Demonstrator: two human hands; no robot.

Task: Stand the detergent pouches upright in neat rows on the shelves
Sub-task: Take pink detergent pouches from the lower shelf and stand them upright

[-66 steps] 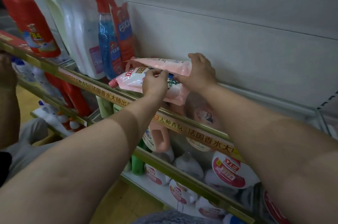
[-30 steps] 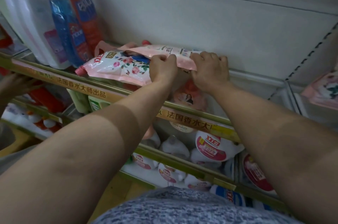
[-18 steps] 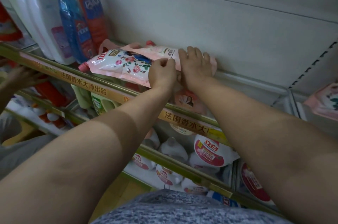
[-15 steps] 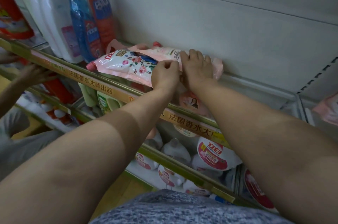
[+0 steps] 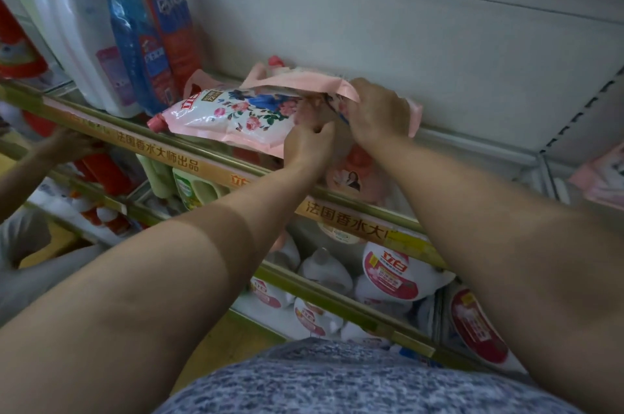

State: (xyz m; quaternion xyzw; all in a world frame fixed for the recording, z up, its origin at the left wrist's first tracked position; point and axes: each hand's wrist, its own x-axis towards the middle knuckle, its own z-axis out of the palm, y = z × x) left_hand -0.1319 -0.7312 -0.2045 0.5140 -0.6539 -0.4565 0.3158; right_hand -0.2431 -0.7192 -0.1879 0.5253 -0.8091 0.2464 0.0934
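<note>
**A:** Where do things stand on your feed?

**B:** I've got two pink pouches lying flat on the shelf (image 5: 472,143), one stacked behind the other. My left hand (image 5: 309,140) has its grip curled on the bottom edge of the front pouch (image 5: 229,120), the flowered one, whose cap end juts past the shelf's gold front rail (image 5: 189,162). My right hand (image 5: 378,113) has its grip curled over the near end of the rear pouch (image 5: 300,82), close to the back wall.

**A:** What worries you?

**B:** The pouches look soft and full, so I'd guess they sag when tipped up. If I lift the front one by that single edge, the liquid could shift toward the cap and pull it over the rail onto the bottles below (image 5: 395,275).

**A:** And the other one?

**B:** Raising both together may slide one off the other. The tall bottles (image 5: 145,32) stand just beside the caps, so a swing could knock them.
</note>
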